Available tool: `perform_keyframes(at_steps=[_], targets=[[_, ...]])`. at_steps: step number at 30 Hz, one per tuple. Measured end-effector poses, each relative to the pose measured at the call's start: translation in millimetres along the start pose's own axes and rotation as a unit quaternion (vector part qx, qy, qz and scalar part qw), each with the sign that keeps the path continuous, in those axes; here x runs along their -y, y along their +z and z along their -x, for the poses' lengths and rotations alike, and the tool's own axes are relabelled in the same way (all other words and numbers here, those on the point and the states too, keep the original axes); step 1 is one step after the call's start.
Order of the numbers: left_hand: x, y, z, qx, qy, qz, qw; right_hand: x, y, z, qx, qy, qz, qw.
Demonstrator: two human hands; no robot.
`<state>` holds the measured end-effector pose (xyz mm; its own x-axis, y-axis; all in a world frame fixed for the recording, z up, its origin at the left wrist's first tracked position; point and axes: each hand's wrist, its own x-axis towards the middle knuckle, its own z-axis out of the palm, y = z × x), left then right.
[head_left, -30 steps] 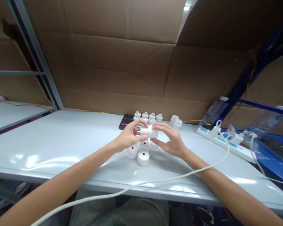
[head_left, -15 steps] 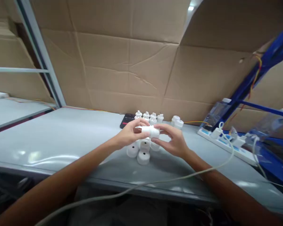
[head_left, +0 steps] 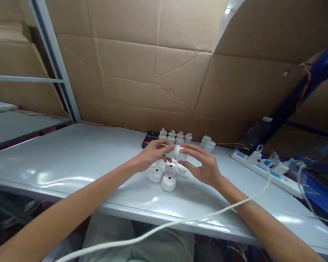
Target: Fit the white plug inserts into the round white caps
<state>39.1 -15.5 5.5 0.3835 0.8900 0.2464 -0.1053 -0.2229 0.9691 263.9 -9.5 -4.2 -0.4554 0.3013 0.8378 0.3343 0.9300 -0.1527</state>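
Between my two hands, above the table, lies a white plastic cylinder [head_left: 177, 153] with a ridged ring round its middle, held on its side. My left hand [head_left: 155, 154] pinches its left end with thumb and fingers. On the right end, my right hand [head_left: 200, 162] grips with fingers above and thumb below. Just beneath are several white round caps [head_left: 168, 182], each with a small dark hole on top; my hands partly cover some of them. Behind the hands stand several white fittings with knobbed tops [head_left: 179, 137] in rows.
A phone [head_left: 150, 138] showing a timer lies left of the rows. Two white cylinders [head_left: 207, 143] stand at the back right. A power strip [head_left: 265, 174] with plugs lies at the right, and its white cable [head_left: 196, 219] hangs across the front. Cardboard [head_left: 142, 83] walls the back.
The left fingers have shifted on the cylinder, the thumb now higher on its left part. The right hand keeps its hold. The whole view has moved slightly.
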Motion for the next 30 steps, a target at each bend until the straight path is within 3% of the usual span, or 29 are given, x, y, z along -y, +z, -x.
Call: perform_keyframes(at_steps=[3, 6, 11, 16, 19, 21, 25, 27, 30], targets=[[-1, -1.1, 1, -0.002, 0.018, -0.029, 0.999, -1, 0, 1, 0.003, 0.044, -0.018, 0.999], [0, -2.0, 2, 0.014, 0.056, -0.061, 0.996, -3, 2, 3, 0.019, 0.143, -0.079, 0.986], [1, 0.8, 3, 0.035, 0.130, -0.089, 0.987, -5, 12, 7, 0.018, 0.302, -0.228, 0.925], [-3, 4.1, 2, -0.050, 0.044, -0.067, 0.996, -2, 14, 5, -0.030, 0.294, -0.228, 0.928], [-1, 1.9, -1, -0.056, -0.015, -0.094, 0.994, -2, 13, 6, -0.031, 0.275, -0.203, 0.939], [0, -0.9, 0, -0.038, -0.008, -0.108, 0.993, -3, 13, 7, -0.027, 0.268, -0.184, 0.945], [-3, -5.6, 5, -0.002, 0.085, -0.122, 0.989, -7, 14, 7, -0.028, 0.273, -0.158, 0.949], [-5, -5.2, 6, 0.003, 0.084, -0.125, 0.989, -9, 14, 7, -0.030, 0.275, -0.153, 0.949], [-3, -2.2, 4, -0.037, 0.041, -0.108, 0.993, -8, 14, 8, -0.032, 0.270, -0.163, 0.949]])
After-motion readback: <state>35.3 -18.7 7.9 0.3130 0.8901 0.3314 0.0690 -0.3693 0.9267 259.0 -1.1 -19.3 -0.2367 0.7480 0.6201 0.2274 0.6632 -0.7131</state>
